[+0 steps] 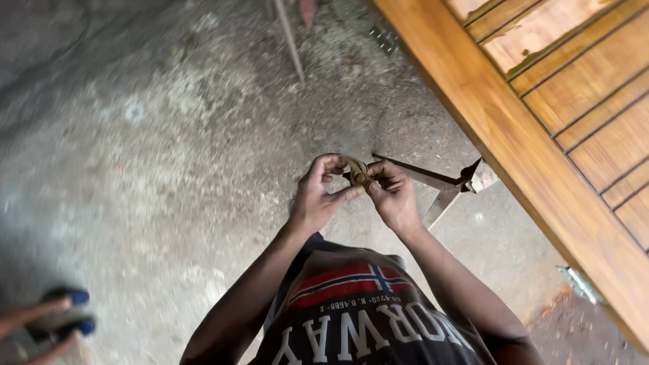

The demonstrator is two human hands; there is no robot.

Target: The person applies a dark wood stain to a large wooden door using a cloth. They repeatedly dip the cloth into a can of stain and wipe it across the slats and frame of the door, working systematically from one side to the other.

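Both hands meet at chest height over the concrete floor (169,135). The left hand (318,196) and right hand (392,196) each have their grip pinched tight on a small brownish object (358,174) held between the fingertips; can't tell what it is. A varnished wooden door (574,122) leans at right, with a metal bracket (466,182) beneath it.

orange-brown door (487,88), grey floor (155,135), dk shirt (365,324)
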